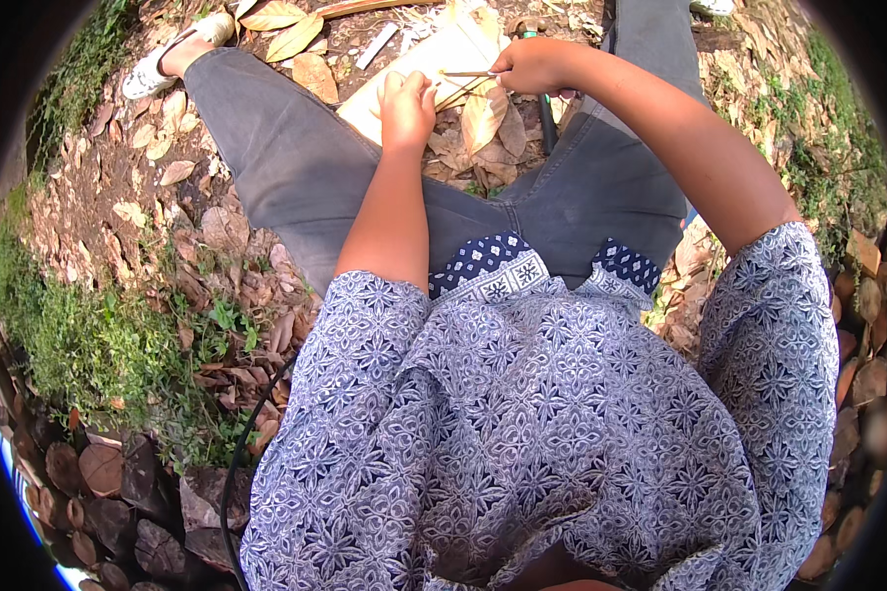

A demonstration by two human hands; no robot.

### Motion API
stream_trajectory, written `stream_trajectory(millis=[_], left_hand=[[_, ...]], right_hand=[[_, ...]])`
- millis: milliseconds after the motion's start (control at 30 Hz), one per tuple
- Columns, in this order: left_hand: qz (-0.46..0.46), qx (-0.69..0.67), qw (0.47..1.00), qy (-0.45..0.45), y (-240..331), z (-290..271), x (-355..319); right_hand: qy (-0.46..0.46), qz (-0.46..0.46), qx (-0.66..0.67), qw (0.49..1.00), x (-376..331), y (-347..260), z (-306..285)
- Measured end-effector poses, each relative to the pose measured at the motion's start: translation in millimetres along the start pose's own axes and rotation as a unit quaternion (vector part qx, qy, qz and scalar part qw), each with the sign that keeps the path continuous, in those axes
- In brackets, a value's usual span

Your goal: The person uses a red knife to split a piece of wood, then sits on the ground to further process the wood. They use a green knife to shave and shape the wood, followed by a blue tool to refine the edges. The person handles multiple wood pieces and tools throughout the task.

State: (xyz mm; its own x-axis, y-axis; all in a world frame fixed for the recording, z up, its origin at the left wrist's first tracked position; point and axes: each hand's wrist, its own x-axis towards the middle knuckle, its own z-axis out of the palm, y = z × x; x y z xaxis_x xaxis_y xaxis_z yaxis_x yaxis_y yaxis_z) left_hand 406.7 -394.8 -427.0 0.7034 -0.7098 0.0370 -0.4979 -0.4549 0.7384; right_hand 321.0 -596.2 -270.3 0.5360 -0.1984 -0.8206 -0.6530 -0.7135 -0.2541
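Observation:
My right hand is closed around the end of a thin, brownish stick-like piece, whose exact kind I cannot make out. It points left, toward my left hand. The left fingers are curled in over a pale wooden board, and whatever they hold is hidden. The board lies slanted on the ground between my legs. Just below my right hand, a hammer-like tool with a green and black handle lies beside my right thigh, partly covered by the hand.
Dry brown leaves cover the soil between my legs and around them. A small whitish strip lies left of the board. Green plants grow at the left, and stacked cut logs stand at the lower left.

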Motion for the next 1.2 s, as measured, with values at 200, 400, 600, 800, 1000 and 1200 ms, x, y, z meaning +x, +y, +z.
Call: stream_trajectory(millis=[200,400,600,800,1000,1200], left_hand=[[0.020,0.025,0.999,0.002,6.2,-3.1,1.3],[0.034,0.053,0.998,0.016,5.1,-4.1,1.5],[0.006,-0.052,0.999,-0.008,5.8,0.6,22.3],[-0.016,0.068,0.997,0.044,-4.3,-13.7,33.7],[-0.069,0.069,0.995,0.027,0.3,-23.8,34.6],[0.003,0.143,0.989,-0.033,14.2,-23.8,30.6]], right_hand=[[-0.007,-0.012,-0.021,1.000,6.7,-4.3,1.7],[-0.014,-0.010,0.027,0.999,5.3,-1.0,0.5],[-0.002,-0.013,0.333,0.943,-26.7,33.4,-8.7],[0.238,-0.090,0.634,0.730,-118.6,96.9,-2.0],[0.477,0.032,0.695,0.537,-181.6,218.2,75.0],[0.518,0.248,0.572,0.586,-184.8,272.4,245.2]])
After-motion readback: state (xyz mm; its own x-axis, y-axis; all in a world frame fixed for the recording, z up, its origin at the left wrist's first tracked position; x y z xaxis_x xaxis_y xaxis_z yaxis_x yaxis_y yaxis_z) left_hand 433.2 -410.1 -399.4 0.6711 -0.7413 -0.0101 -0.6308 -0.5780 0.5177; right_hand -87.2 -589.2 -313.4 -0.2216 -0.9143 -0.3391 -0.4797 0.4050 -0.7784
